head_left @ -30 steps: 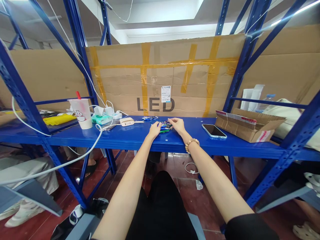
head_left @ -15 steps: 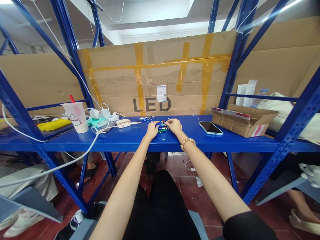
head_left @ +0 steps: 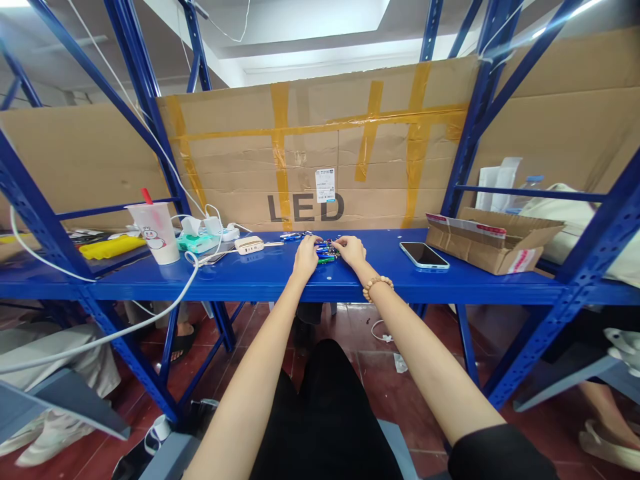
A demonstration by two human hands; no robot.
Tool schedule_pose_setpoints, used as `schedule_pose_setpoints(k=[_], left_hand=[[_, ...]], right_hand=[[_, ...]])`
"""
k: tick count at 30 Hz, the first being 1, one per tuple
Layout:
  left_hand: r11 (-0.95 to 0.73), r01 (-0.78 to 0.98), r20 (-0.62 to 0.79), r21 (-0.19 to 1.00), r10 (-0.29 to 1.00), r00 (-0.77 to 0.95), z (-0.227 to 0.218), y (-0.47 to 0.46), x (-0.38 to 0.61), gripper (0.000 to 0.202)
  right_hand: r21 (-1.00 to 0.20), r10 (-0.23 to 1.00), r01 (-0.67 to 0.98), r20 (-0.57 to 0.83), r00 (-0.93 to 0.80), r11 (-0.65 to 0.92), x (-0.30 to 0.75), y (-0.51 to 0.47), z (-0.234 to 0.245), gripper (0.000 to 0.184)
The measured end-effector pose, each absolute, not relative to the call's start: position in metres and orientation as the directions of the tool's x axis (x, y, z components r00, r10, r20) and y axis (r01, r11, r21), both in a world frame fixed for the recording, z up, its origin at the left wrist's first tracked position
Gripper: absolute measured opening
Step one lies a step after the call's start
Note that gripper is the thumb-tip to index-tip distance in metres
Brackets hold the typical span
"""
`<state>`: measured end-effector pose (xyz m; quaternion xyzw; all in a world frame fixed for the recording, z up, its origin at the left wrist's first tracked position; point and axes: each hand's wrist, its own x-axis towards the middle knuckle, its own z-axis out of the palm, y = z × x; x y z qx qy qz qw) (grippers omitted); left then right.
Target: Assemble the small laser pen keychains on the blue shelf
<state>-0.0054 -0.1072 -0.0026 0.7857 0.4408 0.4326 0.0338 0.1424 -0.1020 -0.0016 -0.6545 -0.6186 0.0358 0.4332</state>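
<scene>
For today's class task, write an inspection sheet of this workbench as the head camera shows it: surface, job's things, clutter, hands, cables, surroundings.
Surface: blue metal shelf.
Job's things: small blue and green parts, loosely piled, too small to identify.
Clutter: phone, open cardboard box, plastic cup, tissue pack.
Hands: left hand and right hand palm-down at the pile; grip unclear.
Cables: white cable hanging over the shelf's front edge.
Surroundings: taped cardboard sheet printed LED; red tiled floor.
</scene>
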Motion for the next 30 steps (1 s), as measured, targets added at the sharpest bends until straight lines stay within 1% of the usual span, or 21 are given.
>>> schedule_pose_setpoints(k=[5, 11, 16, 20, 30], left_hand=[[-0.622, 0.65, 0.643, 0.437, 0.721, 0.257, -0.0053, -0.1012, -0.0063, 0.021], [-0.596, 0.672, 0.609, 0.44, 0.748, 0.265, -0.0114, -0.0977, -0.007, 0.014], [-0.546, 0.707, 0.594, 0.45, 0.774, 0.219, -0.0123, -0.0978, -0.0072, 0.019], [-0.513, 0.718, 0.598, 0.47, 0.784, 0.168, -0.0109, -0.0988, -0.0078, 0.019], [-0.511, 0.685, 0.611, 0.52, 0.782, 0.121, -0.0083, -0.1022, -0.0092, 0.017]], right_hand=[[-0.604, 0.861, 0.786, 0.461, 0.213, 0.129, 0.1414, -0.1032, -0.0011, 0.023], [-0.592, 0.875, 0.797, 0.442, 0.197, 0.12, 0.141, -0.1038, -0.0013, 0.022], [-0.589, 0.871, 0.801, 0.445, 0.208, 0.11, 0.1405, -0.104, -0.0006, 0.023], [-0.589, 0.862, 0.803, 0.447, 0.236, 0.086, 0.1412, -0.1014, -0.0018, 0.024], [-0.593, 0.856, 0.805, 0.43, 0.287, 0.028, 0.141, -0.1005, -0.0022, 0.023]])
